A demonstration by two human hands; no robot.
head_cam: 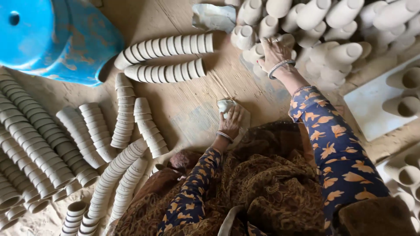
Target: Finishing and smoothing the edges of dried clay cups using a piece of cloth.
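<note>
My left hand [230, 122] rests on the wooden floor, closed over a small pale clay cup [225, 105] that lies under my fingers. My right hand [273, 53] reaches forward into a heap of unfired clay cups [332, 30] at the upper right; its fingers lie spread on a cup [258, 51] at the pile's near edge. Whether it grips that cup I cannot tell. Both wrists wear metal bangles, and the sleeves are dark blue with orange leaves.
Nested rows of clay cups [166, 46] lie on the sandy floor at centre and left [39, 144]. A blue plastic drum [52, 37] lies at top left. White boards [376, 105] carrying cups sit at right. A brown patterned cloth [271, 183] covers my lap.
</note>
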